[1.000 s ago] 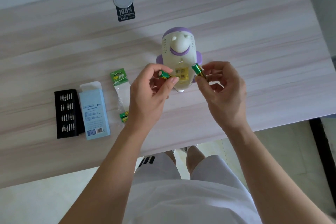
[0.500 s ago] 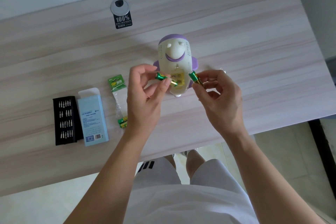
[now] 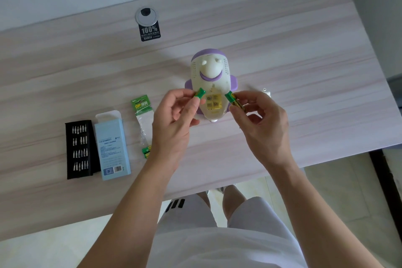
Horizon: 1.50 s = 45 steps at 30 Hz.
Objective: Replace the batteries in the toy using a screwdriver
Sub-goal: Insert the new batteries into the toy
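Seen from the head camera, your left hand (image 3: 174, 124) pinches a green battery (image 3: 199, 93) between thumb and fingertips. Only its green end pokes out above the fingers. It sits at the very top of that grip, over the lower left edge of the toy (image 3: 210, 76).

Your right hand (image 3: 261, 128) pinches a second battery (image 3: 233, 100) the same way. This one is tilted, with its green end up and to the left of your fingertips and its gold part running down into the grip.

The toy lies flat on the table (image 3: 282, 50) between your two grips, with its purple-capped end pointing away from you. Its open battery compartment (image 3: 213, 102) (yellowish inside) sits right between the two batteries, level with your fingertips. Whether either battery touches the toy, you cannot tell from here.

Left of your left grip lies a battery pack (image 3: 142, 115), partly hidden behind your left wrist, with green batteries at its near end. Farther left is a blue box (image 3: 112, 146), and a black bit case (image 3: 79, 149) sits against the box's far side.

Just past your right fingertips a small white piece (image 3: 266, 92) rests on the table. Well beyond the toy are a round cable port (image 3: 146, 15) and a black sticker (image 3: 150, 32) reading 100%.
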Tool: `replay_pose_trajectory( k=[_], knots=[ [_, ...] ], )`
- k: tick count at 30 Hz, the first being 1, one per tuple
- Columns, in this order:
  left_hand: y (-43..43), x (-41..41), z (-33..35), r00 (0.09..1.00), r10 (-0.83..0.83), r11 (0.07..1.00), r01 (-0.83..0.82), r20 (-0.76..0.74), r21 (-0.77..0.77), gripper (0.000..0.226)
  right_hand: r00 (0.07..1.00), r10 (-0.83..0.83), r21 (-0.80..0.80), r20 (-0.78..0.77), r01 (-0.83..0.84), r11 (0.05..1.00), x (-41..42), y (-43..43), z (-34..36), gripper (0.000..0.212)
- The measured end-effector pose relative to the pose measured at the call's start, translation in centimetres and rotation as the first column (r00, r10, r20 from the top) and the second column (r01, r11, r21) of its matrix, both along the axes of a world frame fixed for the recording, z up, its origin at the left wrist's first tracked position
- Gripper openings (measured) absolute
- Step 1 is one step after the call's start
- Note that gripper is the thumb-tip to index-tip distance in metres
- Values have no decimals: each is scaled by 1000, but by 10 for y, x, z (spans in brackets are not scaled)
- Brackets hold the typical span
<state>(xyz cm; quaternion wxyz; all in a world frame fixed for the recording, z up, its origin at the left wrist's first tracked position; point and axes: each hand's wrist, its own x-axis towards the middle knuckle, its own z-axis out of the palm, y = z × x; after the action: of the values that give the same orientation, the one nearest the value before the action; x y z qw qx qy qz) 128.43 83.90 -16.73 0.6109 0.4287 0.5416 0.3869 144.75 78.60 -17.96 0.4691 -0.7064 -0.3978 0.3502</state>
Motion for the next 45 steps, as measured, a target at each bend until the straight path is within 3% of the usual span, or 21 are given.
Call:
replay_pose_trajectory(
  k=[5, 12, 19, 23, 29, 36, 41, 45],
  knots=[
    [6, -3, 1, 975, -96, 974, 133, -200, 182, 6, 999, 50, -2, -14, -50, 999, -2, 2, 2, 22],
    [11, 3, -1, 938, -157, 918, 254, -308, 304, 21, 998, -35, 9, -50, 36, 999, -1, 4, 5, 20],
    [11, 5, -5, 886, -87, 838, 313, -456, 448, 25, 989, -92, 49, -118, 98, 994, -4, 11, 11, 26],
    [10, 4, -7, 889, -37, 824, 285, -456, 489, 18, 981, -80, 68, -175, 93, 993, -4, 11, 9, 18],
    [10, 5, -9, 906, -66, 816, 290, -419, 500, 17, 967, -68, 129, -244, 102, 986, -5, 8, 11, 26],
    [9, 2, -11, 915, -34, 821, 255, -401, 511, 15, 961, -108, 59, -255, 127, 990, -5, 8, 15, 20],
    [9, 3, -14, 915, -29, 807, 259, -402, 531, 15, 973, -90, 52, -215, 103, 993, -5, 7, 13, 22],
    [9, 4, -16, 912, -16, 807, 254, -410, 533, 14, 997, -46, 53, -65, 50, 997, -4, 7, 4, 23]
  ],
)
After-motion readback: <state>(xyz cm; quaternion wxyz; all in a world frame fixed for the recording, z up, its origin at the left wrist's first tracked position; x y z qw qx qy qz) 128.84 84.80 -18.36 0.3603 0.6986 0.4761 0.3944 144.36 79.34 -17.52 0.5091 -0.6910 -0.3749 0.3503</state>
